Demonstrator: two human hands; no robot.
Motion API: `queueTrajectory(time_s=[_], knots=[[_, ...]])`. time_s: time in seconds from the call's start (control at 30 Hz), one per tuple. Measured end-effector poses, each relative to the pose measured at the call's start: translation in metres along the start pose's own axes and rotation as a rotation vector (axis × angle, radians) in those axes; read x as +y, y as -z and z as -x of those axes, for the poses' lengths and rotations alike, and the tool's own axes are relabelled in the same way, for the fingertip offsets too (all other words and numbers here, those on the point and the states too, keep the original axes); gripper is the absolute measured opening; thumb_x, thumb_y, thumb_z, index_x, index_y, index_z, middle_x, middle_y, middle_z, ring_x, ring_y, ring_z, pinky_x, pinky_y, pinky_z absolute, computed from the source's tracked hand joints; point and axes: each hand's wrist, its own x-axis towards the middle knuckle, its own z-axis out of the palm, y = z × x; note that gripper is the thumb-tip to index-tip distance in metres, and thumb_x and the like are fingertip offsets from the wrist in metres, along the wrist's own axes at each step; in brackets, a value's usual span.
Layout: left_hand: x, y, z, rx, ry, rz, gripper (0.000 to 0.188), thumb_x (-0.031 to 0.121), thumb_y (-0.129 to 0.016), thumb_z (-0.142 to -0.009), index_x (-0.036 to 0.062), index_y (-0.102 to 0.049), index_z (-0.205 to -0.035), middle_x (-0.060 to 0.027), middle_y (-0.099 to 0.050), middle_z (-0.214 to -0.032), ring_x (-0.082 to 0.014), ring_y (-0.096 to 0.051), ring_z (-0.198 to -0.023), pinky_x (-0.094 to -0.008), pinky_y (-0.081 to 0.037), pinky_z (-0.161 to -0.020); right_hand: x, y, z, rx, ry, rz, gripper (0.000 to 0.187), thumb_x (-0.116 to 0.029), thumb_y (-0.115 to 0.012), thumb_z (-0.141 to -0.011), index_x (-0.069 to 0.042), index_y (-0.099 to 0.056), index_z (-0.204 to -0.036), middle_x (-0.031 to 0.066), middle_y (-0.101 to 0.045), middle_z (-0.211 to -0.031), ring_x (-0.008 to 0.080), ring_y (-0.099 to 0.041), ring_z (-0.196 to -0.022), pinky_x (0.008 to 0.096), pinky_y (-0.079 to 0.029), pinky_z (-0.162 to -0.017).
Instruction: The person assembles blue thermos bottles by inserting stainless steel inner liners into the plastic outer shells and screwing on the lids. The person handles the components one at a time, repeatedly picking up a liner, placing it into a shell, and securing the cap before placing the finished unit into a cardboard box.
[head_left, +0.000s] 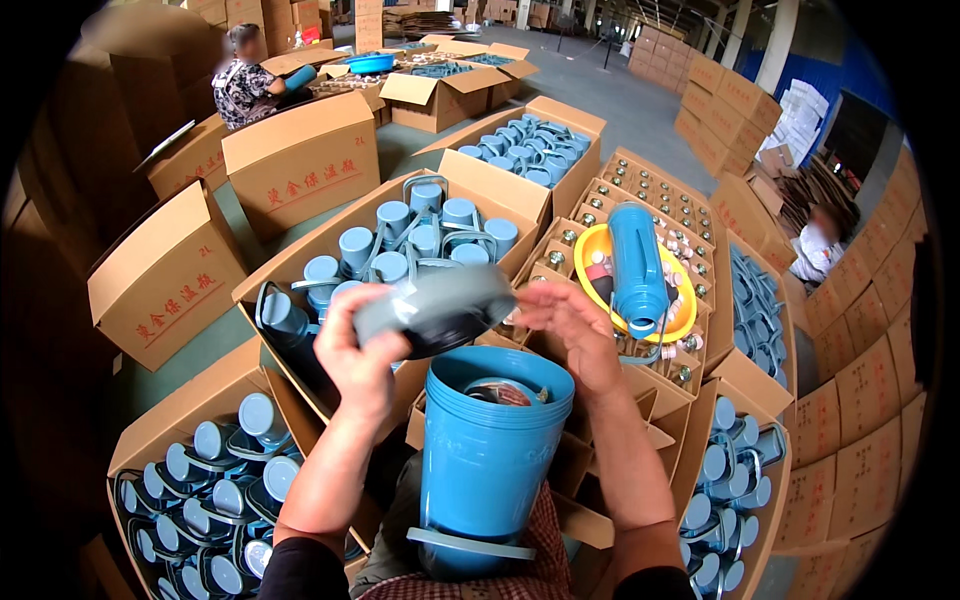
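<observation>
My left hand grips the side of a round grey-blue lid, which is tilted and slightly blurred and has a dark underside. My right hand is at the lid's right edge, fingers apart; whether a fingertip touches it I cannot tell. Below both hands, a blue thermos shell stands upright against my lap with its wide threaded mouth facing up. Something round with a shiny rim sits inside that mouth. A grey strip, perhaps a handle, crosses the shell near its lower end.
Cartons of blue thermoses surround me. To the right, a yellow basin holds small parts and a lying blue thermos shell, atop a divided carton of shiny-necked pieces. Two people sit farther off.
</observation>
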Motion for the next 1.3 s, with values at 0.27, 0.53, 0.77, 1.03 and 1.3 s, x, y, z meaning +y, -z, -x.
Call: queueTrajectory(time_s=[0.27, 0.53, 0.77, 1.03, 1.3], knots=[[0.019, -0.02, -0.007, -0.703, 0.025, -0.082, 0.064, 0.06, -0.062, -0.074, -0.0006, -0.073, -0.089, -0.0073, -0.061, -0.076, -0.0182, -0.052, -0.07, -0.03, -0.041, -0.066, 0.041, -0.018, 0.007, -0.008, 0.33, -0.344, 0.047, -0.048, -0.053, -0.089, -0.002, -0.05, -0.097, 0.019, -0.056, -0.108, 0.0286, -0.053, -0.107, 0.0444, -0.032, -0.105], [0.011, -0.019, -0.016, -0.915, -0.153, 0.018, 0.043, 0.038, -0.071, -0.071, -0.0003, -0.072, -0.09, -0.0076, -0.06, -0.075, -0.0211, -0.054, -0.068, -0.0311, -0.042, -0.063, 0.04, -0.019, 0.025, 0.17, 0.588, -0.056, 0.042, -0.044, -0.049, -0.093, -0.003, -0.052, -0.079, 0.0101, -0.054, -0.079, 0.0254, -0.056, -0.083, 0.0468, -0.042, -0.09], [0.063, -0.038, -0.023, -1.104, -0.301, -0.396, 0.062, 0.052, -0.075, -0.06, -0.0027, -0.067, -0.087, -0.0118, -0.06, -0.076, -0.0274, -0.056, -0.065, -0.0343, -0.044, -0.058, 0.01, -0.016, 0.047, 0.135, 0.575, 0.419, 0.073, -0.073, -0.048, -0.079, 0.0, -0.051, -0.084, 0.0136, -0.05, -0.086, 0.0243, -0.053, -0.082, 0.0328, -0.042, -0.078], [0.069, -0.035, 0.006, -1.017, -0.379, -0.785, 0.047, 0.034, -0.08, -0.056, -0.0002, -0.061, -0.083, -0.0106, -0.058, -0.074, -0.0282, -0.059, -0.067, -0.0343, -0.049, -0.056, 0.025, -0.024, 0.038, 0.171, 0.596, 0.533, 0.056, -0.054, -0.047, -0.09, -0.002, -0.047, -0.069, 0.0103, -0.042, -0.07, 0.0254, -0.043, -0.065, 0.0325, -0.036, -0.058], [0.054, -0.027, 0.002, -1.008, -0.206, -0.746, 0.044, 0.034, -0.077, -0.063, 0.002, -0.062, -0.089, -0.0111, -0.059, -0.076, -0.0304, -0.061, -0.072, -0.0376, -0.049, -0.062, 0.045, -0.03, 0.028, 0.266, 0.549, 0.38, 0.054, -0.044, -0.046, -0.094, -0.002, -0.047, -0.06, 0.0086, -0.047, -0.066, 0.0207, -0.045, -0.06, 0.0301, -0.037, -0.059]])
